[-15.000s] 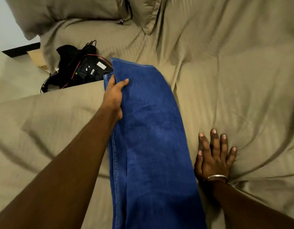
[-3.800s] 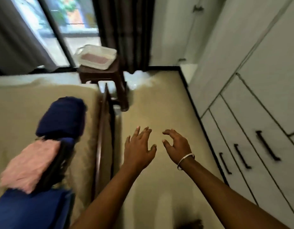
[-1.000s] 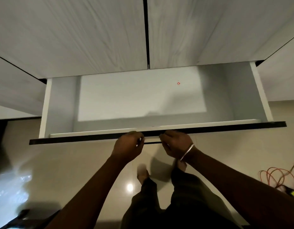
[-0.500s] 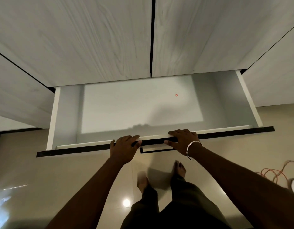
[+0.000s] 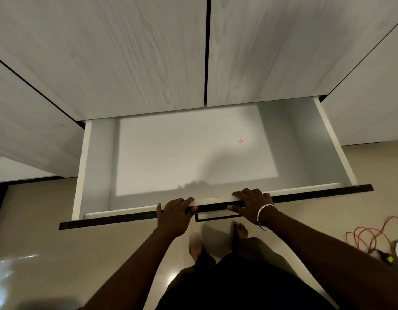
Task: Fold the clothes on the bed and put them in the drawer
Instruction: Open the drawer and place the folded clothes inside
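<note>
The wide white drawer with the dark front panel (image 5: 323,139) stands pulled well out of the pale wood-grain wardrobe (image 5: 149,52), further than it was a second ago, and its floor lies bare ahead of both hands apart from a tiny red speck (image 5: 241,141) beyond the right one. The left hand (image 5: 175,212) and right hand (image 5: 251,204) have shifted from the slim dark handle (image 5: 216,219) up onto the front edge; each grips it, fingers hooked over the top, thumbs on the outer face. The handle now shows just between and below them. A silver bangle (image 5: 266,217) circles the right wrist.

I judge the opening step done, so the drawer is ready to receive clothes. None is in sight: the bed and the folded pile lie outside this view, so fetching them comes next.

Below the hands are bare feet on a glossy beige floor (image 5: 37,242). Far to the right of the right hand, an orange cable (image 5: 368,236) coils beside something white, cut off by the frame; I can't make out what it is.
</note>
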### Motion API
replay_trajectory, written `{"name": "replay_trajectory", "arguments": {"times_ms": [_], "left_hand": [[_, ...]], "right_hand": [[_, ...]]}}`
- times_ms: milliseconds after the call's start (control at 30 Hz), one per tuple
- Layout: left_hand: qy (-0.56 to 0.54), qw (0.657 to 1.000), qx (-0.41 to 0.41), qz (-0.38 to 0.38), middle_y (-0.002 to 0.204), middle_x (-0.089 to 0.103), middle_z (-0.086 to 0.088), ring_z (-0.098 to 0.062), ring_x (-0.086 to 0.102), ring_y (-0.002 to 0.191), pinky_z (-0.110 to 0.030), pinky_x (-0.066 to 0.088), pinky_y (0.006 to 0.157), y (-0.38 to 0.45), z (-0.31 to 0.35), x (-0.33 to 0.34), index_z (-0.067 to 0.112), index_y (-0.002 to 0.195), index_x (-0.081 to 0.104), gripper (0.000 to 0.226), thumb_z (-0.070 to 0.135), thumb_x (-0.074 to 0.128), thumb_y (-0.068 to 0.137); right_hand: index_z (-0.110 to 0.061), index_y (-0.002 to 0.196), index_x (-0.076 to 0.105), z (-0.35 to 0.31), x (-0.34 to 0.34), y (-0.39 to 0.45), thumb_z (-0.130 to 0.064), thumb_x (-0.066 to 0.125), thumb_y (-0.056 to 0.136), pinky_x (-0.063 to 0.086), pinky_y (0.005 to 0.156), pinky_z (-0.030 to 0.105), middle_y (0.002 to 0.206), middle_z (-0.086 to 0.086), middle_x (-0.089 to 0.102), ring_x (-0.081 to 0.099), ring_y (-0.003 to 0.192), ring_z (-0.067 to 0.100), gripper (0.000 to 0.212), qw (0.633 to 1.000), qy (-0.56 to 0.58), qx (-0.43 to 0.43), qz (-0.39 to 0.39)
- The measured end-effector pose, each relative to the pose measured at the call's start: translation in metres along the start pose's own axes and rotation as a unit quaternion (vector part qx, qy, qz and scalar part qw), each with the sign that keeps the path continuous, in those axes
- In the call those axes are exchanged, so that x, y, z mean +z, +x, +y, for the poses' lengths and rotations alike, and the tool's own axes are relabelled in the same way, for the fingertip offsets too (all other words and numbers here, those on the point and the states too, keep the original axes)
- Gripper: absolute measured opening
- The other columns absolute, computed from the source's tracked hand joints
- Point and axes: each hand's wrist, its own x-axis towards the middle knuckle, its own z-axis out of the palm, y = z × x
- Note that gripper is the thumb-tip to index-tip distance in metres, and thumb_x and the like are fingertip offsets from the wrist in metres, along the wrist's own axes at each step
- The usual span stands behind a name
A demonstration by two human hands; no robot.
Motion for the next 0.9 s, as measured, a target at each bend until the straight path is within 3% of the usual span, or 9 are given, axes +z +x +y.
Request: {"name": "replay_trajectory", "arguments": {"times_ms": [233, 367, 433, 500, 567, 767, 900], "left_hand": [[-0.023, 0.999, -0.018, -0.016, 0.153, 0.038, 0.009, -0.015, 0.026, 0.146, -0.056, 0.002, 0.118, -0.011, 0.0, 0.009, 0.046, 0.144, 0.036, 0.05, 0.063, 0.027, 0.098], [-0.033, 0.999, -0.03, -0.019, 0.154, 0.038, 0.009, -0.016, 0.022, 0.148, -0.058, 0.003, 0.118, -0.017, 0.003, 0.014, 0.045, 0.144, 0.038, 0.05, 0.063, 0.031, 0.098], [-0.04, 0.998, -0.044, -0.019, 0.156, 0.035, 0.009, -0.018, 0.015, 0.15, -0.058, 0.001, 0.118, -0.023, 0.008, 0.016, 0.044, 0.145, 0.038, 0.05, 0.062, 0.032, 0.098], [-0.043, 0.997, -0.06, -0.016, 0.158, 0.031, 0.01, -0.019, 0.009, 0.152, -0.06, -0.002, 0.117, -0.029, 0.014, 0.019, 0.044, 0.146, 0.036, 0.05, 0.061, 0.031, 0.099], [-0.034, 0.997, -0.07, -0.005, 0.16, 0.027, 0.01, -0.019, 0.004, 0.152, -0.06, -0.002, 0.117, -0.035, 0.018, 0.024, 0.045, 0.148, 0.032, 0.051, 0.061, 0.028, 0.1], [-0.07, 0.992, -0.092, 0.041, 0.162, 0.022, 0.009, -0.018, -0.002, 0.152, -0.057, 0.0, 0.118, -0.054, 0.026, 0.043, 0.041, 0.149, 0.031, 0.048, 0.052, 0.031, 0.103], [-0.165, 0.976, -0.101, 0.097, 0.16, 0.026, 0.012, -0.014, 0.003, 0.152, -0.055, 0.005, 0.119, -0.07, 0.023, 0.052, 0.037, 0.148, 0.036, 0.043, 0.039, 0.034, 0.105]], "right_hand": [[-0.036, 0.143, 0.037, 0.004, 0.003, -0.007, -0.081, 0.03, 0.085, 0.033, 0.107, 0.05, 0.141, -0.006, 0.045, 0.042, 0.132, 0.024, 0.074, 0.999, 0.032, -0.01, -0.042], [-0.036, 0.138, 0.041, 0.01, -0.005, -0.005, -0.083, 0.033, 0.083, 0.015, 0.115, 0.057, 0.137, -0.008, 0.048, 0.048, 0.129, 0.022, 0.073, 0.996, 0.016, -0.032, -0.079], [-0.034, 0.136, 0.044, 0.011, -0.009, -0.004, -0.082, 0.038, 0.083, 0.024, 0.114, 0.053, 0.136, -0.007, 0.05, 0.05, 0.126, 0.023, 0.071, 0.994, 0.022, -0.051, -0.097], [-0.03, 0.134, 0.046, 0.012, -0.012, -0.004, -0.079, 0.044, 0.083, 0.041, 0.104, 0.043, 0.134, -0.003, 0.051, 0.052, 0.121, 0.024, 0.071, 0.99, 0.028, -0.074, -0.117], [-0.028, 0.133, 0.047, 0.012, -0.015, -0.002, -0.077, 0.046, 0.084, 0.045, 0.098, 0.039, 0.131, -0.001, 0.054, 0.053, 0.118, 0.024, 0.069, 0.988, 0.002, -0.096, -0.124], [-0.024, 0.113, 0.054, 0.012, -0.016, 0.0, -0.072, 0.049, 0.086, 0.045, 0.079, 0.032, 0.108, 0.002, 0.063, 0.057, 0.095, 0.02, 0.055, 0.981, -0.06, -0.14, -0.121], [-0.015, 0.117, 0.054, -0.007, -0.016, 0.0, -0.063, 0.051, 0.091, 0.043, 0.076, 0.029, 0.115, 0.008, 0.062, 0.056, 0.095, 0.023, 0.054, 0.979, -0.077, -0.128, -0.139]]}}
